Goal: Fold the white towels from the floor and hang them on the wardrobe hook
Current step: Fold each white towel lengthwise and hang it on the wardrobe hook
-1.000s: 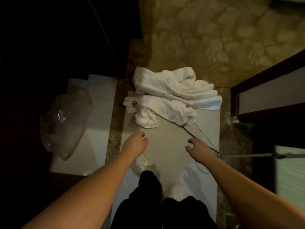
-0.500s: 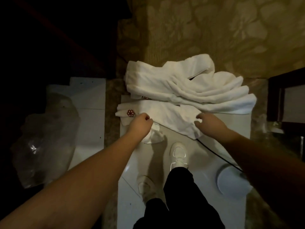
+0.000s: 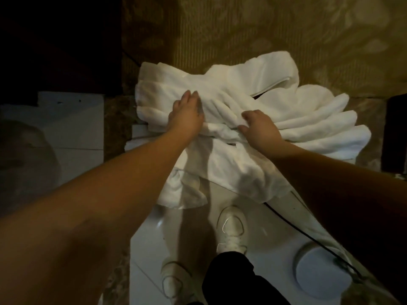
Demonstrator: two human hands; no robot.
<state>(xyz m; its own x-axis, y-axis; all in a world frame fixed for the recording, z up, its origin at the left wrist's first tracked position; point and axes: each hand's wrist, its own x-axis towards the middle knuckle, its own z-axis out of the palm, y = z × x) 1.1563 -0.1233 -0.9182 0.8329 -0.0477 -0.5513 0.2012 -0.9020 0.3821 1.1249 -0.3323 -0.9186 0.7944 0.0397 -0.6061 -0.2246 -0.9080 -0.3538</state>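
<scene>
A heap of white towels (image 3: 275, 102) lies on the floor where the white tiles meet the patterned carpet. A lower towel (image 3: 233, 170) spills toward me over the tiles. My left hand (image 3: 187, 115) lies flat on the upper left folds, fingers stretched out and fingertips pressed into a crease. My right hand (image 3: 261, 127) sits at the middle of the heap, with thumb and fingers curled around a fold of towel. The wardrobe hook is out of view.
My white shoes (image 3: 231, 230) stand on the glossy tiles (image 3: 275, 230) just below the heap. A black cable (image 3: 297, 231) runs past a round white disc (image 3: 319, 269) at lower right. Dark furniture (image 3: 394, 133) borders the right edge. A crumpled clear bag (image 3: 24, 155) lies left.
I have bent lower, so the heap looks larger. Both hands moved from the near lower towel up onto the middle of the heap, and the right hand closed on a fold.
</scene>
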